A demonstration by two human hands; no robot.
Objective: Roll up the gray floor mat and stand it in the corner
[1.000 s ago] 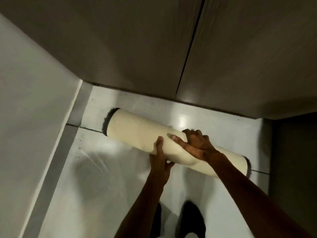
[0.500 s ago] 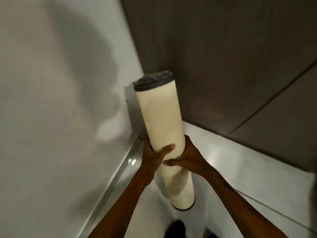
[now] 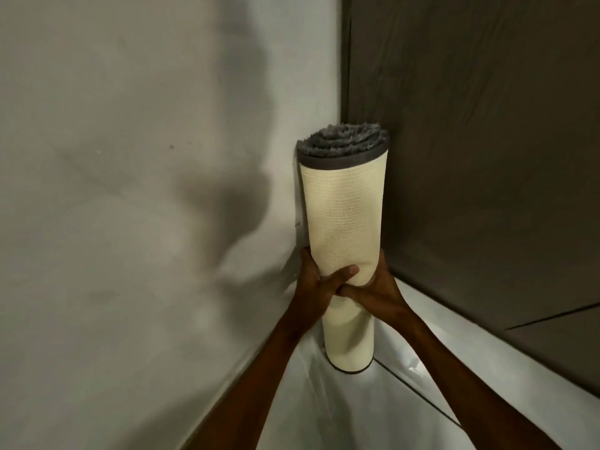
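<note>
The rolled-up floor mat (image 3: 343, 216) stands upright in the corner, cream backing outward and gray pile showing at its top end. Its lower end rests on the white floor. My left hand (image 3: 316, 282) wraps the roll from the left, thumb across its front. My right hand (image 3: 376, 287) grips it from the right at the same height, a little below the middle. The mat's back side is hidden.
A pale plaster wall (image 3: 130, 190) rises on the left. Dark wood-grain panels (image 3: 487, 157) form the right side of the corner. The glossy white tiled floor (image 3: 324, 410) spreads toward me, with a grout line running right.
The roll went from lying flat on the floor to upright, then closer into the corner. Both hands kept hold, and my view swung left toward the corner.
</note>
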